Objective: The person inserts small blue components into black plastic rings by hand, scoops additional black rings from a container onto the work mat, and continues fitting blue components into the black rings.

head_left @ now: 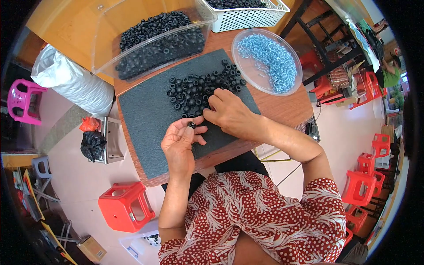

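Note:
My left hand (179,143) pinches a small round black part with a hole (191,125) between thumb and fingers, just over the near edge of a dark grey mat (143,115). Close beside it, my right hand (227,110) is closed with bent fingertips near the held part; whatever those fingers grip is hidden. Beyond both hands, a loose heap of the same black parts (194,90) lies on the mat. Right of the heap stands a round clear tub (297,84) with many tiny light-blue pieces (282,66) in it.
At the table's far side are a clear plastic bin (104,48) of black parts and a white perforated basket (247,20). A white sack (79,81) stands left of the table (287,106). A red stool (121,210) is at lower left; several more stand far right.

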`<state>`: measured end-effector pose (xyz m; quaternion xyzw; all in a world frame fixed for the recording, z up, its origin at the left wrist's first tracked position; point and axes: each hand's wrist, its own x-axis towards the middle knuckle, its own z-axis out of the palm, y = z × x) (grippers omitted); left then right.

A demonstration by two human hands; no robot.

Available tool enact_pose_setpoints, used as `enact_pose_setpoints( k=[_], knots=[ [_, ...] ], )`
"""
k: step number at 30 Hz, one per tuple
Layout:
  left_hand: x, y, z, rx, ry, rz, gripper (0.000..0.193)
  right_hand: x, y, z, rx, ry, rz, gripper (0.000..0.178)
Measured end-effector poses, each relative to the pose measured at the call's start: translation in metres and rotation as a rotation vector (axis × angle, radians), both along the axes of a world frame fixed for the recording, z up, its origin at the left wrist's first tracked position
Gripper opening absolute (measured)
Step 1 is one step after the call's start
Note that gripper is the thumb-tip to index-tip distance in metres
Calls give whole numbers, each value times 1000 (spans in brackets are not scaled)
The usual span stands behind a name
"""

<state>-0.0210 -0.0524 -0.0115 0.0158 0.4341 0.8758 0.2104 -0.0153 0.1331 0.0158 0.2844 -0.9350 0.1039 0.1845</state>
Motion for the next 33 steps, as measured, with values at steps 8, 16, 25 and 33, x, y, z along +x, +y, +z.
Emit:
enact_pose_setpoints(
  k=[8, 16, 25, 33],
  knots=[
    [6, -4, -3, 41, 17, -17, 19, -2, 0, 3, -31, -44, -7, 13],
    [13, -3, 4, 102, -68, -43, 21, 24, -8, 20, -836, -427, -142, 16],
    [23, 6, 22, 88, -38, -63, 21, 42, -17, 6, -1280, -502, -119, 16],
    [28, 10, 24, 80, -43, -22, 21, 50, -15, 11, -1163, -376, -134, 17]
  ],
)
